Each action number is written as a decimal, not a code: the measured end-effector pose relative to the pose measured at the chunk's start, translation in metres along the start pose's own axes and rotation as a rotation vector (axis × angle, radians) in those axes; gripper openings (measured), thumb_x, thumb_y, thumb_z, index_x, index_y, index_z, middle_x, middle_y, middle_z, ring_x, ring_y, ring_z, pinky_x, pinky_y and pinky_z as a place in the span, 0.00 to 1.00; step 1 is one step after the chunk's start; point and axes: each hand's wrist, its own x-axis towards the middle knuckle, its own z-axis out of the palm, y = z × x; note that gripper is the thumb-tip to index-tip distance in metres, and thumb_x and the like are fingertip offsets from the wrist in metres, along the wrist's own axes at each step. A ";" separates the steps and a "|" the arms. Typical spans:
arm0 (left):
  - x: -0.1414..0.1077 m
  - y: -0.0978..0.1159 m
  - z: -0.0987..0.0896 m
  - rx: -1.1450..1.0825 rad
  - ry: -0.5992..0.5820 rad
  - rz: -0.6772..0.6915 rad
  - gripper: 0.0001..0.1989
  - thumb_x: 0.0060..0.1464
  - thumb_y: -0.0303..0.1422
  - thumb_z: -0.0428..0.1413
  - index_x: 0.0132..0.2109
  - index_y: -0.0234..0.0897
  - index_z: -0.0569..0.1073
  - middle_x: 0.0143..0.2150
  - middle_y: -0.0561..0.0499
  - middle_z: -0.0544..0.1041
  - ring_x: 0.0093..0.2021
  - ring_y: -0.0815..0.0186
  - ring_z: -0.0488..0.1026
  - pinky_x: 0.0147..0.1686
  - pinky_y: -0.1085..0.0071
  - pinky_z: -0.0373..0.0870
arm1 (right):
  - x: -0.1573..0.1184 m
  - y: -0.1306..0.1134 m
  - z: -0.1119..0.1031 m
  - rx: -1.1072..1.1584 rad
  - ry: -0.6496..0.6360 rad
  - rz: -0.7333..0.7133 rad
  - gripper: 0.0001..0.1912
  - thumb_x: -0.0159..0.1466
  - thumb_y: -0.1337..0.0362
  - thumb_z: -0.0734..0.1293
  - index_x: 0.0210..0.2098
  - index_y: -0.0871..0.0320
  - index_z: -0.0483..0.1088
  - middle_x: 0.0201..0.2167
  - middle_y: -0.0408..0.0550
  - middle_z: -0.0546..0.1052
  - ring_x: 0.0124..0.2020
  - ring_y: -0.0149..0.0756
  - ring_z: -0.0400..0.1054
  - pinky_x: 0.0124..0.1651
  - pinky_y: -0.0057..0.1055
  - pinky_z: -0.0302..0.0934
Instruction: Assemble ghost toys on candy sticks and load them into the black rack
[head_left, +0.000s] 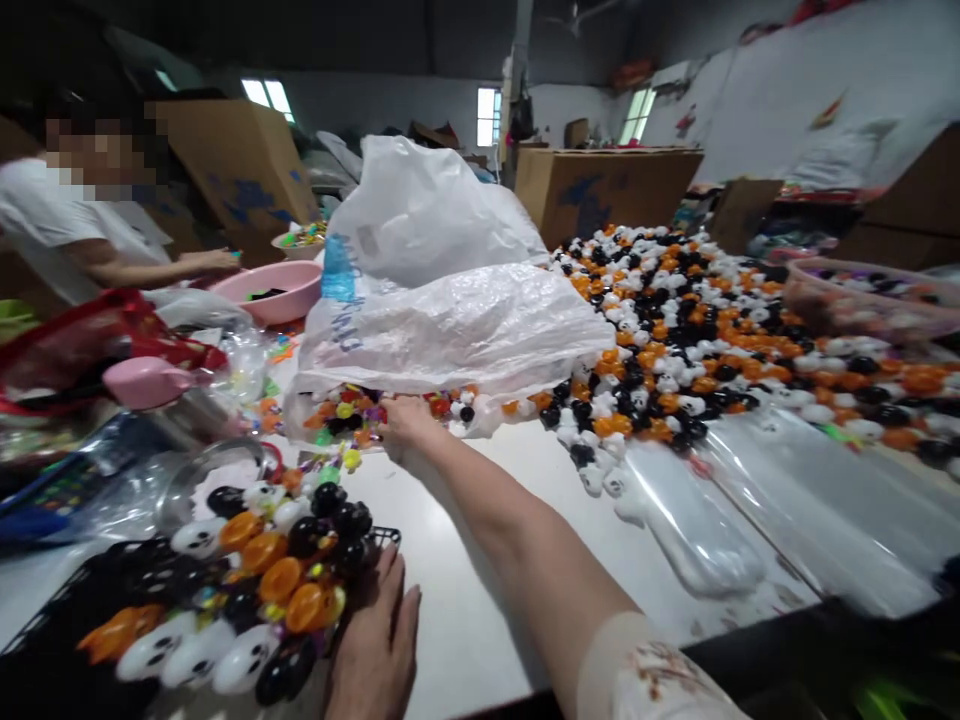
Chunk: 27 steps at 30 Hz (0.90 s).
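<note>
My left hand (pixel 377 635) lies along the right side of a black plastic basket (pixel 52 645), its fingers stretched out. Orange pumpkin, white skull and black toy figures (pixel 281 580) lie in the basket, with small colourful pieces between them. Stretched forward, my right hand (pixel 412 418) is at the mouth of a large white plastic sack (pixel 442 310), among small mixed pieces (pixel 352 412) in orange, purple, yellow and red. Its fingers are mostly hidden, so I cannot see whether it holds anything.
A big heap of orange, black and white figures (pixel 660 330) covers the right. Clear plastic bags (pixel 690 520) lie in front of it. A pink tub (pixel 270 290) and a pink scoop (pixel 146 383) are on the left, where another person (pixel 112 235) works. Cardboard boxes (pixel 600 190) stand behind.
</note>
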 end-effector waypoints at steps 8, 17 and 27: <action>0.011 0.000 -0.001 -0.001 -0.009 -0.012 0.21 0.63 0.41 0.47 0.59 0.38 0.66 0.66 0.38 0.65 0.65 0.51 0.64 0.62 0.49 0.65 | -0.081 0.039 -0.001 -0.042 0.135 -0.032 0.22 0.64 0.52 0.64 0.55 0.53 0.67 0.55 0.54 0.66 0.49 0.48 0.62 0.50 0.41 0.60; 0.015 0.001 -0.001 -0.047 0.025 0.011 0.18 0.63 0.40 0.48 0.54 0.37 0.70 0.63 0.39 0.69 0.62 0.53 0.68 0.60 0.56 0.67 | -0.171 0.060 -0.001 -0.029 0.214 0.009 0.13 0.63 0.64 0.65 0.48 0.53 0.72 0.53 0.52 0.70 0.56 0.50 0.55 0.57 0.46 0.51; 0.013 0.010 -0.005 -0.083 0.090 0.019 0.14 0.63 0.37 0.47 0.49 0.37 0.72 0.59 0.41 0.73 0.62 0.55 0.68 0.60 0.54 0.67 | -0.194 0.082 -0.030 0.883 0.579 0.394 0.28 0.61 0.60 0.66 0.60 0.53 0.63 0.46 0.47 0.75 0.47 0.38 0.70 0.54 0.40 0.64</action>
